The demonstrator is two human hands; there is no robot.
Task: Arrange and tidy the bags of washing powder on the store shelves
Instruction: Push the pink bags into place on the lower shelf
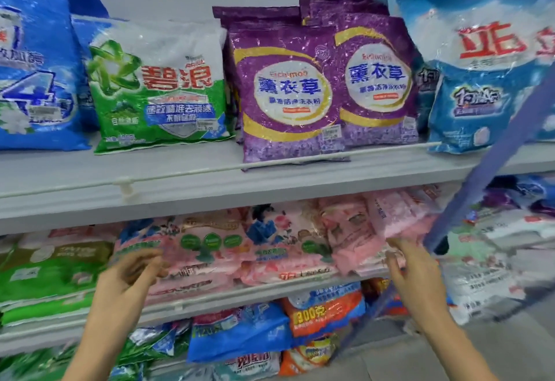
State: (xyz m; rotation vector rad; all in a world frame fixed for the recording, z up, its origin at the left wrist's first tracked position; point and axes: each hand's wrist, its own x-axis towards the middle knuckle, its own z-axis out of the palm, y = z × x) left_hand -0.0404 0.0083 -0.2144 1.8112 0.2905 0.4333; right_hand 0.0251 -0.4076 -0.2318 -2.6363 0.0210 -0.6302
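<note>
Pink washing powder bags lie stacked flat on the middle shelf. My left hand hovers at the stack's left end, fingers loosely curled, holding nothing. My right hand reaches toward the stack's right end, fingers straight, fingertips at the edge of a pale pink bag. On the upper shelf stand a green and white bag and two purple lavender bags, upright and leaning back.
Blue bags flank the upper shelf at left and right. Green bags lie left of the pink stack. The bottom shelf holds mixed blue and orange bags. A blue upright post slants down on the right. A white rail edges the upper shelf.
</note>
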